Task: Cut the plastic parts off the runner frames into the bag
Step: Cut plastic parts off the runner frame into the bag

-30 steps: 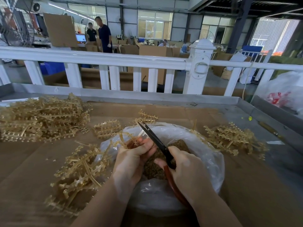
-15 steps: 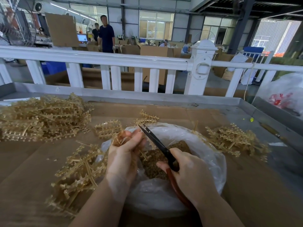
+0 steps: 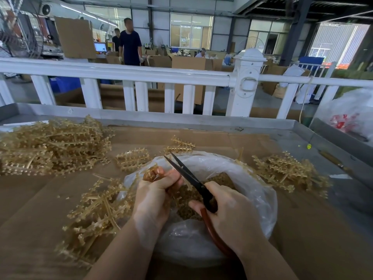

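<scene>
Up front, the surface (image 3: pixel 252 138) is a wide metal tray lined with brown cardboard, and a white railing (image 3: pixel 129 72) runs along its far edge. Beyond the railing, a person in dark clothes (image 3: pixel 130 44) stands among cardboard boxes. A big heap of yellowish runner frames (image 3: pixel 50 146) lies at the far left of the surface, a smaller heap (image 3: pixel 286 172) sits at the right, and a few single frames lie between them near the far side. Another loose pile of frames (image 3: pixel 99 209) rests just left of the bag (image 3: pixel 256 190), touching its plastic. The bag is clear, stands open in the middle of the surface near the person, and holds a mound of small brown cut parts (image 3: pixel 187 201). Both hands work over its mouth. The left hand (image 3: pixel 155 197) has its fingers curled around one frame piece (image 3: pixel 151 174), whose end sticks out above the knuckles. The right hand (image 3: pixel 232 211) grips the scissors (image 3: pixel 189 176) by their reddish-brown handles, its fingers wrapped around them. The dark blades point up and to the left, with a slight gap between their tips, and they pass just beside the left hand's fingertips. A small yellow-green bit (image 3: pixel 309 146) lies on the bare metal at the far right.
</scene>
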